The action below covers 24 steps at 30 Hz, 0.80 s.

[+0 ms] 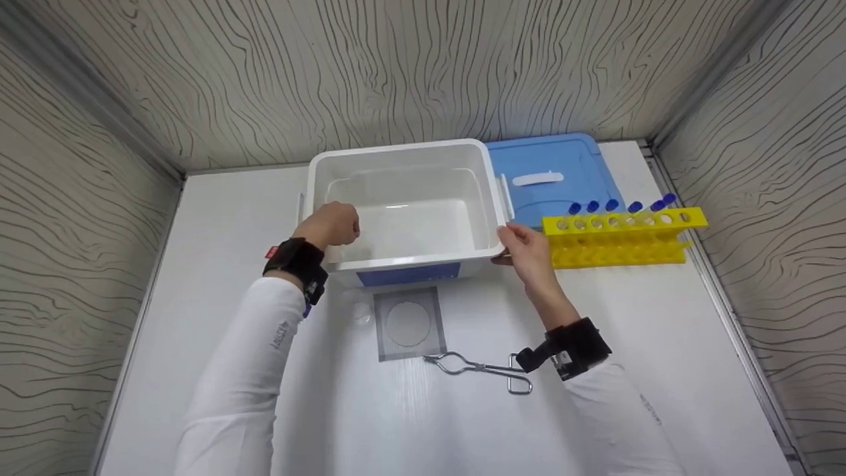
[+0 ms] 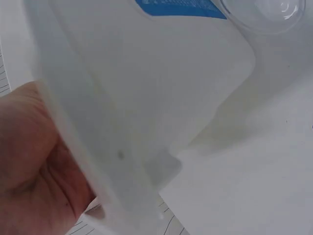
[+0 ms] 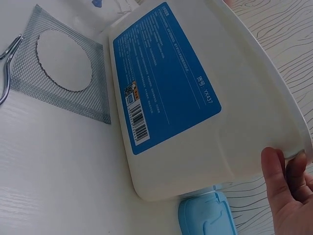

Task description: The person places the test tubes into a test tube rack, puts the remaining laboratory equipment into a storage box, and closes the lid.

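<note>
A white plastic storage box stands lidless, its inside bare. My left hand is over its front left corner, the fingers curled at the rim and partly hidden by the wall; in the left wrist view the palm lies against the rim's inner side. At the front right corner my right hand grips the rim, thumb on top and fingers beneath. The right wrist view shows those fingertips under the lip, above a blue printed label on the front wall.
Before the box lie a wire gauze with a round pale centre, crucible tongs and a clear glass dish. Right of it are a blue lid and a yellow rack with several blue-capped tubes. A patterned wall rises behind.
</note>
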Available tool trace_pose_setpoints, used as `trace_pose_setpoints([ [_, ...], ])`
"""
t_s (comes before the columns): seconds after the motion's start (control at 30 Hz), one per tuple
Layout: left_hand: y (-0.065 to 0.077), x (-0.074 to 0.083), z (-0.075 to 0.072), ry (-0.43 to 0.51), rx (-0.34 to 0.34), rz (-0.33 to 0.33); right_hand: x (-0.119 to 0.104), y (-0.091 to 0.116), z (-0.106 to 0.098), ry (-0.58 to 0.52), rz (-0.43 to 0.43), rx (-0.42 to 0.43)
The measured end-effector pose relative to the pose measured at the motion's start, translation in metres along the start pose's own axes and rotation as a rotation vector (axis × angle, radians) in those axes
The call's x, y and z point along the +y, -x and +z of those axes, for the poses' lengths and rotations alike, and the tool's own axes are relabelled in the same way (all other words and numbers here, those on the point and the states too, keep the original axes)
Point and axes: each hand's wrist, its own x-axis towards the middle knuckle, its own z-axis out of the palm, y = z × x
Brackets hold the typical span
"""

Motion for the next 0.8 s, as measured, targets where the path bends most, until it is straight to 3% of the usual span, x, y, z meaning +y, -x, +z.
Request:
trace_pose_setpoints([
  [0.17,-0.006,0.006,0.001,-0.066,0.009,0.011,-0.001,0.001,-0.002,0.008,0.0,0.01],
  [0.47,-0.016,0.015,0.006,-0.135,-0.002,-0.064,-0.002,0.001,-0.001,0.003,-0.011,0.007],
  [0.8,-0.006,0.021,0.012,-0.215,-0.004,-0.025,-0.003,0.0,0.002,-0.037,-0.027,0.013],
])
